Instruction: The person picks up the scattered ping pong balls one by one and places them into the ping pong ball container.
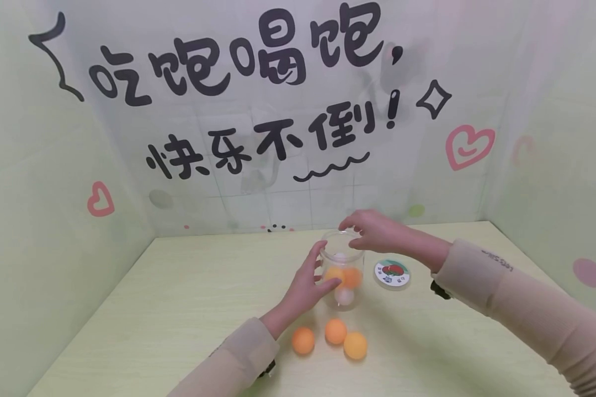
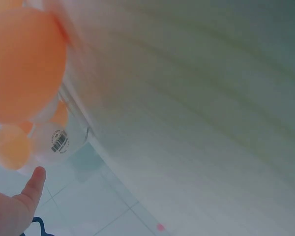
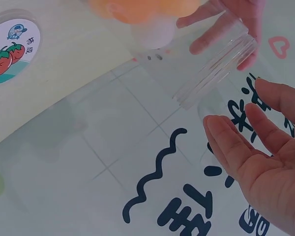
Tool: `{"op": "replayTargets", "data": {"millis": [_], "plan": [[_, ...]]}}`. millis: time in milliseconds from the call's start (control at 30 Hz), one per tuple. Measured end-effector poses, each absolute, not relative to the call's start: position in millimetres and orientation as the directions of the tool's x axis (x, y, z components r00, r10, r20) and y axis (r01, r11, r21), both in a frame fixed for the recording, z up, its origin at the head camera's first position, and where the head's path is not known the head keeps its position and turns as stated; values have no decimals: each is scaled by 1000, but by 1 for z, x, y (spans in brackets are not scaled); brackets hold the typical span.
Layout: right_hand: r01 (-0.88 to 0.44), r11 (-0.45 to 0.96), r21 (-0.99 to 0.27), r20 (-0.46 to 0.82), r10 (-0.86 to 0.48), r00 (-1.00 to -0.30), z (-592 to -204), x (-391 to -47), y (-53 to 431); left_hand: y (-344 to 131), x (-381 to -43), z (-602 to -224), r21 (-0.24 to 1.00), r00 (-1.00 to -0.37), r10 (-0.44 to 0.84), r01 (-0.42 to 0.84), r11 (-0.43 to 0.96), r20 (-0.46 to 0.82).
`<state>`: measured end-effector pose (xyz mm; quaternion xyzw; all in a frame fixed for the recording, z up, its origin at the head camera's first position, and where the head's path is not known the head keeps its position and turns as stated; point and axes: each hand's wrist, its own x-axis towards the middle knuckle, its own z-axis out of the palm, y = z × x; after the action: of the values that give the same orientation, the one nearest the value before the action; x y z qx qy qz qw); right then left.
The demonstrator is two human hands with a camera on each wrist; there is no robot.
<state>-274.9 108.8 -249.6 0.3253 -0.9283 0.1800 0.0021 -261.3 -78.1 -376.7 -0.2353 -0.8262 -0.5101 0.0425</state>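
Note:
A clear jar [image 1: 345, 257] with orange and white ping-pong balls [image 1: 352, 277] in it stands upright and uncovered on the table. My left hand [image 1: 305, 284] holds it by the side, thumb in front and fingers behind. Over the jar's mouth is my right hand [image 1: 377, 230], its fingers loosely bent with nothing between them. In the right wrist view this right hand [image 3: 260, 162] is just off the jar's rim [image 3: 216, 69], and the left fingers [image 3: 206, 37] show through the wall. A white ball [image 2: 49, 142] with a printed mark appears beyond my left thumb [image 2: 32, 189].
Three loose orange balls lie on the table in front of the jar: one at left [image 1: 303, 341], one in the middle [image 1: 335, 332] and a paler one [image 1: 355, 345]. A round lid [image 1: 392, 273] with a tomato picture lies right of the jar. A printed wall [image 1: 258, 209] rises behind.

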Motion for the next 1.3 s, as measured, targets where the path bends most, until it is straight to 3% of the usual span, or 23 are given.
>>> {"op": "replayTargets", "data": {"millis": [433,700,1300], "plan": [[-622,672,-403,171,-612,-772,-255,-261,122,-78,-262,-379,821,-884,340,439,365,321],[-593,650,-476,130,-614,-778,-268,-241,129,-78,-262,-378,827,-882,345,440,349,323],[-645,533,-548,94,-726,-681,-324,-205,132,-77,-262,-378,828,-889,340,425,365,307]]}}
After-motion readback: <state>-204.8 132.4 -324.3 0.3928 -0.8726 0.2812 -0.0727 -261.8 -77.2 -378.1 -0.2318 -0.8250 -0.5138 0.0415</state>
